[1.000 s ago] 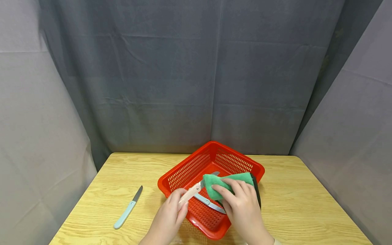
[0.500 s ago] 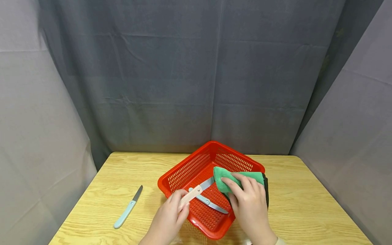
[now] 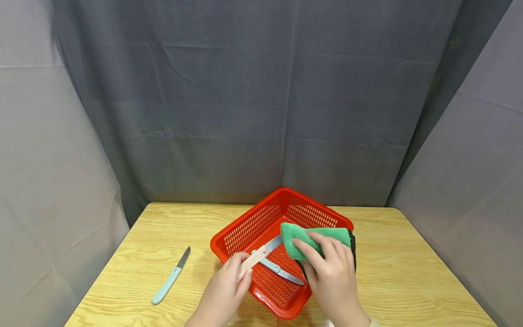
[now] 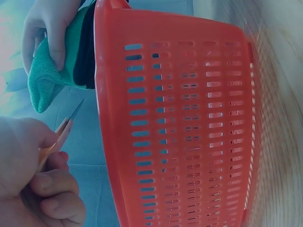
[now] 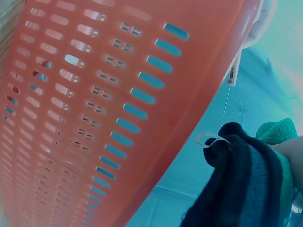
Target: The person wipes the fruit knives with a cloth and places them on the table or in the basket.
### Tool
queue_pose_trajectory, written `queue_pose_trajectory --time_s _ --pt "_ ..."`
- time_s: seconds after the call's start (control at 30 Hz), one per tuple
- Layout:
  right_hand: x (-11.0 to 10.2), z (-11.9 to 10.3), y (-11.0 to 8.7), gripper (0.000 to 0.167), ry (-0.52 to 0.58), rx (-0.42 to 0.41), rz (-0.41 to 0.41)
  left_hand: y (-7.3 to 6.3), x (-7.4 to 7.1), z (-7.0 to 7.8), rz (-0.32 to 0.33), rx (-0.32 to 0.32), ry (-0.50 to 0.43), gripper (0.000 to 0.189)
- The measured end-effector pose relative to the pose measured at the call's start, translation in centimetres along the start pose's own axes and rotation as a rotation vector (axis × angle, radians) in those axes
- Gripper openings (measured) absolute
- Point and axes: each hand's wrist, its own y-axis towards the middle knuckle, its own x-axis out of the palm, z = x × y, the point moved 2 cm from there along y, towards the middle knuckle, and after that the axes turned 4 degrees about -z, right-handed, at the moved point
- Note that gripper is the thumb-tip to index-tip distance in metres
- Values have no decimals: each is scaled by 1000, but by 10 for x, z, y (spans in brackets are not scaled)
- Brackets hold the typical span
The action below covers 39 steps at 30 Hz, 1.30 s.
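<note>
My left hand [image 3: 224, 288] grips a paring knife by its pale pink handle [image 3: 254, 260], the blade pointing up and right over the basket. In my right hand [image 3: 333, 277] is a folded green cloth [image 3: 292, 238] with a dark underside, held between thumb and fingers. The cloth's left edge overlaps the blade's tip in the head view. From the left wrist, the blade [image 4: 75, 109] shows bare, just below the cloth [image 4: 47, 75]. Beneath both hands a second knife with a light blue handle [image 3: 271, 265] lies in the red plastic basket [image 3: 249, 230].
Left of the basket, another light-blue-handled knife [image 3: 167, 287] lies on the wooden table [image 3: 408, 272], blade pointing away. The basket's slotted walls rise close beside both hands. A grey curtain [image 3: 224, 113] hangs behind the table, with pale cloth at both sides.
My right hand and the cloth slid right along the blade, uncovering more of it, then shifted slightly back left. The left hand and its knife stay nearly still.
</note>
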Motion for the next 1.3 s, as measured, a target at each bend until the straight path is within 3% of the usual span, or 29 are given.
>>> queue_pose_trajectory --time_s 0.17,0.27,0.4,0.47,0.57,0.67,0.73,0.87,1.3 --pt "-1 -3 0 38 6 -47 15 2 2 -2 -6 -18 -3 30" --pt "0 -6 0 21 6 -66 6 2 3 -3 -2 -22 1 30" --pt "3 -9 -1 41 13 -107 8 1 4 -4 1 -22 9 30" --pt "5 -11 -2 41 17 -144 10 1 4 -4 2 -22 9 30" --pt "8 -13 -3 21 23 -193 -17 1 4 -3 4 -16 7 30" --pt "10 -14 -5 34 10 -222 -53 1 5 -3 7 -11 10 30" --pt "11 -15 -6 46 0 -227 -70 1 5 -3 3 -9 9 31" --pt "11 -17 -7 53 -18 -221 -99 0 5 -2 1 -1 0 30" --pt "12 -11 -7 48 -11 -137 -164 -2 6 3 38 71 13 29"
